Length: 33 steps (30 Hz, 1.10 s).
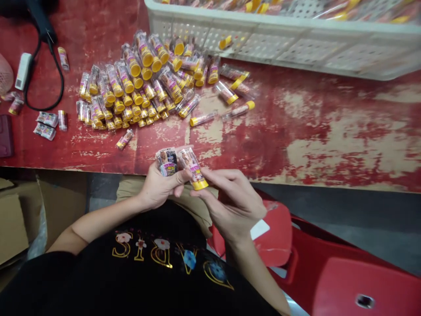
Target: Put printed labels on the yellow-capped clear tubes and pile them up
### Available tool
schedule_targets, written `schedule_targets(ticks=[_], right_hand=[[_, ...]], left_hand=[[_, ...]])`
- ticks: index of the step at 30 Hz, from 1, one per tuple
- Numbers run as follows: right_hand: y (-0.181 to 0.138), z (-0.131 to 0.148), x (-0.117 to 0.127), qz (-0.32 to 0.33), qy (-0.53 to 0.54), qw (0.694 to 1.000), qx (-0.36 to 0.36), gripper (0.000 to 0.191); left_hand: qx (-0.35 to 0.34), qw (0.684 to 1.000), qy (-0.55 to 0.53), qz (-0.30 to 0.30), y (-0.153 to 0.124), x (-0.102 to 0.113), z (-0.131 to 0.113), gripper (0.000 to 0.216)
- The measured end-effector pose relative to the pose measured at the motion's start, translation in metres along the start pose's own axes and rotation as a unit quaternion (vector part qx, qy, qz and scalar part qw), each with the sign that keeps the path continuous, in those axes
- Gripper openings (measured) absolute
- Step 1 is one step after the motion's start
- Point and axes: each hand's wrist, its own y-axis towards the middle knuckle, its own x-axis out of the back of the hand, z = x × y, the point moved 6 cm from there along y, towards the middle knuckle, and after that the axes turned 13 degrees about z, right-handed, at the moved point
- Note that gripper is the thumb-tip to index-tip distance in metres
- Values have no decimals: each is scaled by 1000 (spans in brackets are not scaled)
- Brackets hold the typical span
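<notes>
My left hand [161, 186] is closed around a small rolled printed label [167, 161], held just in front of the table's near edge. My right hand [230, 197] pinches a clear plastic tube with a yellow cap [193, 168], which leans against the label. Both hands hover over my lap, touching each other at the thumbs. A large pile of similar yellow-capped tubes [141, 83] lies on the worn red table [296, 131] beyond my hands.
A white perforated crate [283, 44] holding more tubes stands at the back right. Loose labels [46, 125], a black cable [55, 74] and a white plug lie at the left. Red plastic stools [345, 281] sit at my right, cardboard boxes [13, 224] at my left.
</notes>
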Motion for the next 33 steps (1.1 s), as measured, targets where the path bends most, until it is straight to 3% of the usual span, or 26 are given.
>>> schedule_targets(ticks=[3, 10, 17, 29, 33], right_hand=[[0, 7, -2, 8, -10, 1000, 9, 49], [-4, 15, 2, -56, -51, 997, 25, 57], [1, 14, -2, -43, -59, 997, 20, 53], [10, 17, -7, -53, -63, 995, 52, 58], [15, 15, -12, -43, -45, 997, 52, 58]], left_hand=[[-17, 1000, -2, -1, -5, 2, -3, 48], [-40, 999, -5, 30, -12, -4, -6, 57], [-12, 1000, -12, -8, -12, 5, -1, 59], [-35, 998, -40, 21, -11, 8, -6, 53], [-19, 999, -47, 3, -9, 11, -7, 59]])
